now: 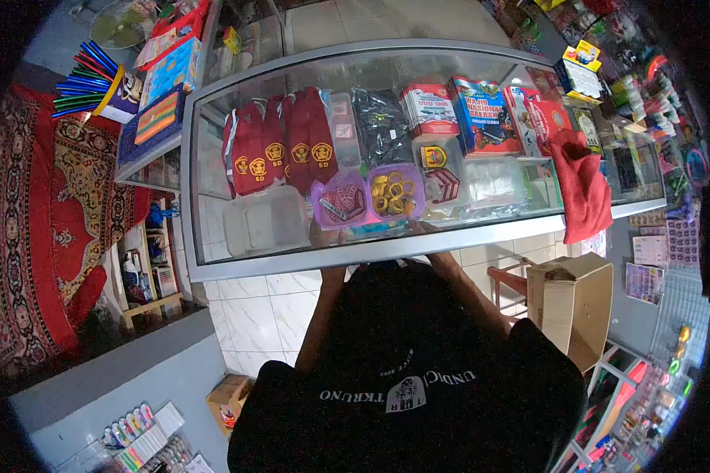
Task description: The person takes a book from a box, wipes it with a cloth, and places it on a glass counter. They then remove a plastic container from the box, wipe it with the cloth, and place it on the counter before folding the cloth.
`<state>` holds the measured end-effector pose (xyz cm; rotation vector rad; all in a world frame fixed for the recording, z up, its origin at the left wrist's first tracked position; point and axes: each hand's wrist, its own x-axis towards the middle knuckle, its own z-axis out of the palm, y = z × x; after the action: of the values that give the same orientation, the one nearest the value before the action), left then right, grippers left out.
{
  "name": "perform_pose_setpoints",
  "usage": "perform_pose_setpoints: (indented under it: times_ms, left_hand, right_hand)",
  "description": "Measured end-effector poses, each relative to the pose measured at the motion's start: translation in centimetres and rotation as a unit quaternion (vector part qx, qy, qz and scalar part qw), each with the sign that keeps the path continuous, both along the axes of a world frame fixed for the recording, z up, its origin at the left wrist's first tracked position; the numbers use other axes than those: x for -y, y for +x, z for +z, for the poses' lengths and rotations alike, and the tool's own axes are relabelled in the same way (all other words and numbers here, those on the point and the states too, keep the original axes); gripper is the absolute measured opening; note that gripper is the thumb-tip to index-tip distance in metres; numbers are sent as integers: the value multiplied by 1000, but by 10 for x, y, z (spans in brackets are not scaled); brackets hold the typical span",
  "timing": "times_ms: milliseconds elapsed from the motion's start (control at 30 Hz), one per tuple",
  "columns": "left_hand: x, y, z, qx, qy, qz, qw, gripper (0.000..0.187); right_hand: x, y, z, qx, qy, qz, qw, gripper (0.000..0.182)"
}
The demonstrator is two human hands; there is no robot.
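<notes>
Seen through the glass top of the display case [450, 243], a purple plastic container [317, 206] has two sections, or is two tubs side by side. Dark red patches lie in its left part and gold rings [393, 194] in its right. My left hand [324, 235] is closed at its near left edge, and my right hand [420, 228] at its near right edge. Glass and reflections blur the fingers of both. A translucent plastic box [267, 222] sits left of the container; another box with red-and-white badges [443, 186] is to the right.
Maroon cloth items marked SD [280, 142], a black plastic packet [382, 126] and books [485, 117] stand farther back in the case. A red cloth [582, 189] hangs over its right front. A cardboard box [552, 299] is at right, shelves [146, 268] at left.
</notes>
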<state>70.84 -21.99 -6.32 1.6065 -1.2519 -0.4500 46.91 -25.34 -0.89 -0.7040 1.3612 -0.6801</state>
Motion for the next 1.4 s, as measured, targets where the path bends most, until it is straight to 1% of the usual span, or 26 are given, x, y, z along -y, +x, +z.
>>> perform_pose_setpoints:
  times_ms: [67,133,167,267,333,400,500,567,600,667,700,767,800,867,967,1000,1100,1133,1167,1200,1233,1267,1300,1333,1367,1400]
  left_hand:
    - [0,0,-2,5,1,2,1000,59]
    - [0,0,-9,29,7,6,1000,60]
    - [-2,1,-14,41,9,8,999,61]
    - [-4,3,-27,81,19,12,996,64]
    - [-4,5,-33,84,32,8,996,65]
    - [-2,8,-39,41,66,3,997,67]
    - [-1,5,-27,-30,100,-7,995,70]
    - [-2,10,-43,-11,107,-25,994,71]
    - [-2,21,-81,31,106,-39,993,71]
    - [-2,21,-75,45,104,-52,992,71]
    - [-5,19,-72,17,104,-50,993,71]
    - [-15,23,-76,51,97,-66,992,68]
    - [-19,30,-81,113,89,-82,986,65]
    - [-18,16,-14,195,18,-79,977,49]
    - [-38,10,4,45,56,-40,997,38]
    - [-43,13,3,126,-26,-33,991,30]
    - [-61,31,5,108,91,-136,981,25]
    - [-60,32,6,78,28,-163,983,19]
    - [-59,30,7,46,-34,-191,980,13]
    - [-60,27,16,29,-8,-197,980,11]
    - [-62,28,11,17,15,-211,977,11]
    - [-64,33,2,38,8,-248,968,10]
    - [-66,40,-8,60,1,-284,957,10]
    - [-70,48,-21,76,33,-282,956,10]
    - [-74,54,-30,92,63,-280,954,11]
    - [-78,56,-25,97,113,-261,954,15]
  right_hand:
    - [9,2,-4,-76,-42,22,996,37]
    - [16,2,-8,-101,-73,27,992,38]
    - [19,2,-9,-93,-93,24,991,39]
    - [18,-4,-14,19,-172,9,985,38]
    - [17,-8,-17,22,-188,36,981,37]
    - [16,-8,-21,4,-202,61,977,36]
    - [17,-6,-37,-43,-234,102,966,35]
    - [17,-6,-47,-68,-251,124,958,35]
    - [17,-6,-52,-80,-258,134,953,35]
    - [17,-7,-61,-95,-267,152,947,34]
    - [17,-9,-65,-100,-271,162,943,34]
    - [14,-15,-75,-102,-272,173,941,34]
    - [11,-19,-78,-101,-273,177,940,34]
    - [1,-26,-86,-64,-242,167,954,34]
    - [-26,-39,-86,20,-172,137,975,35]
    - [-32,-45,-85,30,-119,134,983,35]
    - [-47,-64,-63,65,36,124,990,37]
    - [-60,-70,-55,0,2,123,992,42]
    - [-72,-75,-59,1,32,82,996,43]
    - [-88,-84,-78,3,49,32,998,43]
    - [-106,-96,-99,-12,75,-14,997,45]
    - [-130,-108,-131,-48,95,-57,993,47]
    - [-162,-127,-174,-93,95,-68,989,46]
    - [-193,-137,-195,-166,134,-105,971,42]
    - [-230,-145,-209,-162,182,-185,952,25]
    - [-265,-150,-215,-213,204,-187,937,25]
